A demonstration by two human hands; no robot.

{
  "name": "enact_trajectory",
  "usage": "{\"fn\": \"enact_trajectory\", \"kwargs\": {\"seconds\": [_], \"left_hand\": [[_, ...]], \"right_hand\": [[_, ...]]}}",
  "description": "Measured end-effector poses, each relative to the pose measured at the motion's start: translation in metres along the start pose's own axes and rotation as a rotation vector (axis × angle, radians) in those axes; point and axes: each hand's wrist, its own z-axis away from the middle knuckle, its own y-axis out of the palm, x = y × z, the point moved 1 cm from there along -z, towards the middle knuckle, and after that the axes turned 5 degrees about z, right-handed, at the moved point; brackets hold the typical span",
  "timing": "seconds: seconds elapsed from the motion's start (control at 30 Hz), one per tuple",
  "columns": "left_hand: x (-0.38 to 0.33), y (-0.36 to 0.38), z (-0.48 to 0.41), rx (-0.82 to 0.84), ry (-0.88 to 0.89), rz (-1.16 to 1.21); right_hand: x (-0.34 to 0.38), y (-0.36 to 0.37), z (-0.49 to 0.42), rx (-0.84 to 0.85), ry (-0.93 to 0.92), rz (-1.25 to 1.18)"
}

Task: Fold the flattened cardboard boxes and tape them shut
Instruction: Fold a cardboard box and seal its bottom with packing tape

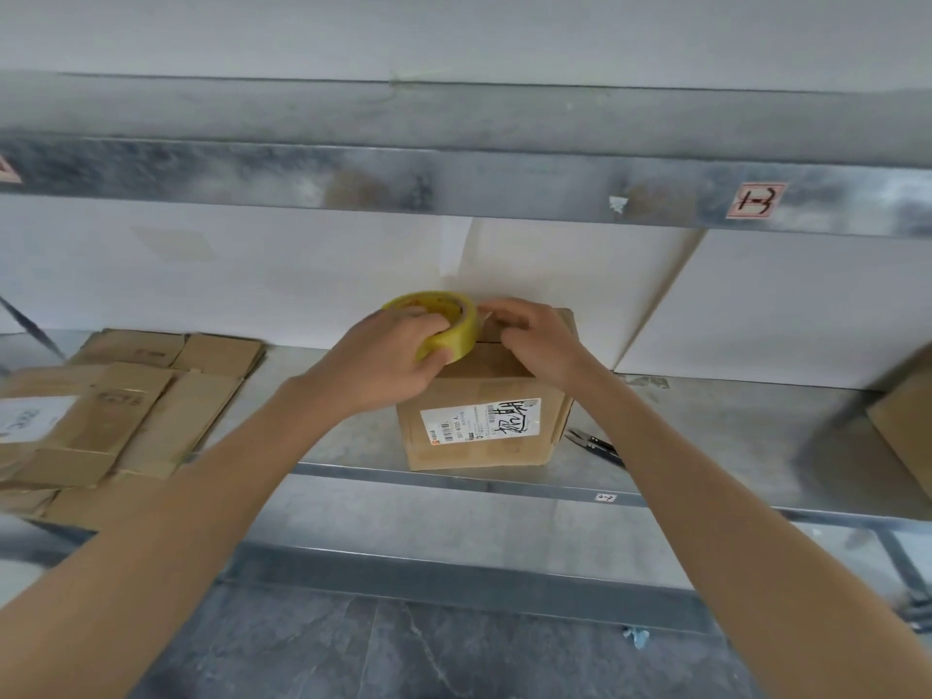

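A folded brown cardboard box (484,446) with a white shipping label stands upright on the metal shelf (731,426), at its middle. A yellow roll of tape (456,320) is held over the box's top left corner by my left hand (398,355), fingers through and around the roll. My right hand (539,340) rests on the box top, its fingertips pinching the loose tape end beside the roll. Most of the box's top flaps are hidden under both hands.
A pile of flattened cardboard boxes (116,411) lies on the shelf's left part. Small black scissors (595,443) lie just right of the box. Another cardboard piece (903,421) leans at the far right. An upper shelf beam (454,179) runs overhead.
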Motion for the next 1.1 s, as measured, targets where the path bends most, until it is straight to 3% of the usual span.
{"fn": "enact_trajectory", "kwargs": {"seconds": [0.13, 0.33, 0.63, 0.8, 1.0, 1.1], "left_hand": [[-0.006, 0.002, -0.008, 0.001, 0.031, 0.006], [-0.005, 0.001, -0.01, -0.042, 0.036, 0.019], [0.0, -0.005, -0.008, -0.091, -0.054, 0.252], [0.003, -0.015, -0.014, -0.143, -0.165, 0.185], [-0.001, -0.015, -0.018, -0.045, -0.146, 0.283], [-0.006, -0.016, -0.019, -0.141, -0.111, 0.378]], "right_hand": [[0.002, -0.004, 0.002, -0.016, 0.02, -0.198], [-0.009, -0.003, -0.008, -0.144, 0.07, -0.183], [-0.013, -0.009, -0.008, -0.149, 0.068, -0.244], [-0.018, -0.011, -0.008, -0.218, 0.082, -0.299], [-0.027, -0.018, -0.016, -0.305, 0.164, -0.718], [-0.026, -0.018, -0.017, -0.337, 0.156, -0.677]]}}
